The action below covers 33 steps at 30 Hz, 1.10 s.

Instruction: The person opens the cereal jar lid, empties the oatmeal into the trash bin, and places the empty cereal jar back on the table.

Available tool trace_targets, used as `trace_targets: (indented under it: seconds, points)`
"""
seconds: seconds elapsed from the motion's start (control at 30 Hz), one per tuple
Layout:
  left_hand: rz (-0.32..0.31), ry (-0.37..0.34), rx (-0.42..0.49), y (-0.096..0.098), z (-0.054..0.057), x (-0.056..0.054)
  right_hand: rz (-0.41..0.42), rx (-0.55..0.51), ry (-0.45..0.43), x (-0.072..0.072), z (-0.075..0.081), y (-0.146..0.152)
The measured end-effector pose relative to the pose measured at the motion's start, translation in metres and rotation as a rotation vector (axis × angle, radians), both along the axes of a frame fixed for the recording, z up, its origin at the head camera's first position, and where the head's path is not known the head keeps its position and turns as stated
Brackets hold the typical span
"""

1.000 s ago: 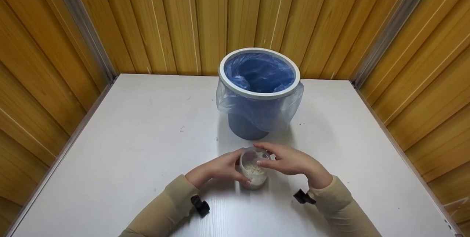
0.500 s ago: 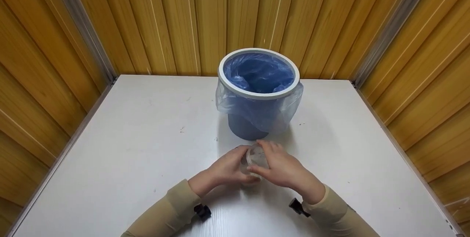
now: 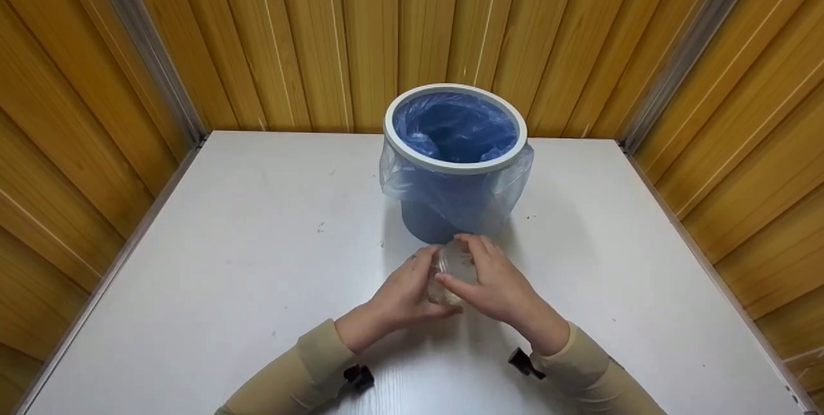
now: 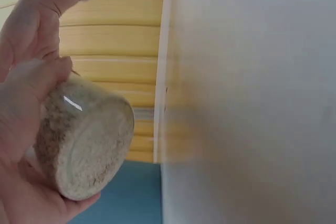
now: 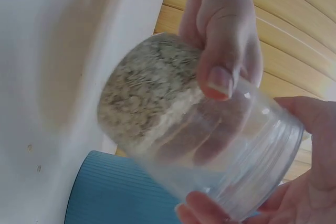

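A clear jar (image 3: 458,267), partly filled with pale flakes that look like oats (image 5: 152,87), is held between both hands above the table. It is tilted, its flake-filled base (image 4: 97,150) showing in the left wrist view. My left hand (image 3: 402,289) grips the jar's body, thumb on one side and fingers round the other. My right hand (image 3: 499,283) holds the ridged mouth end (image 5: 268,166), fingers and thumb spread round it. Part of the mouth end is hidden behind the right hand in the head view.
Just beyond the hands stands a blue bin (image 3: 428,215) with a white rim ring (image 3: 391,129) and a translucent bag liner (image 3: 496,190). Small crumbs (image 3: 320,227) lie on the white table (image 3: 257,235). Wood-patterned panels (image 3: 367,35) enclose the back and sides.
The jar has come up off the table and tipped, moving slightly toward the bin. The right hand has closed further round its mouth end, and the left hand has moved with it.
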<state>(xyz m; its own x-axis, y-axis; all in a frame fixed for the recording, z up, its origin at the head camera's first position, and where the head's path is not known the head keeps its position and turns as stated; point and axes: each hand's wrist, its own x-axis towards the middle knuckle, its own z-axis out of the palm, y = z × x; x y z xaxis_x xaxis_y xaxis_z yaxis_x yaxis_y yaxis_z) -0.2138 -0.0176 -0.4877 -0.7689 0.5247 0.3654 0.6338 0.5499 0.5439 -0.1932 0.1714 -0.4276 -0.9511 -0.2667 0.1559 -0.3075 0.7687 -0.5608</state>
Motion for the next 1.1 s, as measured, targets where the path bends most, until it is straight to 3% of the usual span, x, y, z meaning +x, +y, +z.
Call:
trace_targets:
  seconds: [0.1, 0.27, 0.57, 0.93, 1.1]
  points:
    - [0.007, 0.057, -0.002, -0.003, 0.004, -0.001, 0.026, -0.034, 0.047, -0.001, 0.001, 0.002]
    - [0.013, 0.083, -0.012, -0.006, 0.010, 0.000, 0.043, -0.051, 0.098, -0.001, 0.001, 0.002]
    - [0.020, 0.027, -0.008, -0.011, 0.022, 0.002, 0.088, -0.092, 0.177, -0.003, 0.001, 0.004]
    - [-0.024, 0.016, 0.004, -0.016, 0.024, 0.002, 0.148, -0.096, 0.263, -0.001, 0.004, 0.006]
    - [-0.102, -0.083, 0.035, -0.019, 0.027, -0.001, 0.208, -0.098, 0.272, 0.000, 0.004, 0.010]
